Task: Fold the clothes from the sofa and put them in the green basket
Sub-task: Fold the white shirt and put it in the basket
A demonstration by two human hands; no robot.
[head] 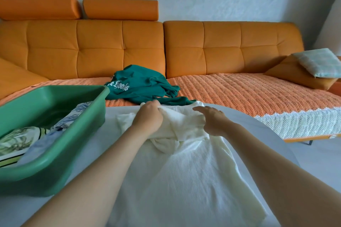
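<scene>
A cream ribbed garment [184, 180] lay spread along the pale surface [267, 140], its near end smooth and its far end bunched. Both hands were at that far end: the left hand [148, 119] gripped a gathered fold of the cloth in its curled fingers, and the right hand [215, 120] lay just beside it on the same fabric, fingers stretched out flat. To the left the green basket [55, 177] sat on the surface, holding folded clothes [18, 140]. Beyond the hands a dark green sweatshirt [144, 83] lay crumpled on the orange sofa [221, 48], just behind the garment's far edge. At the sofa's right end an orange cushion [295, 75] carried a pale checked cloth [319, 62].
</scene>
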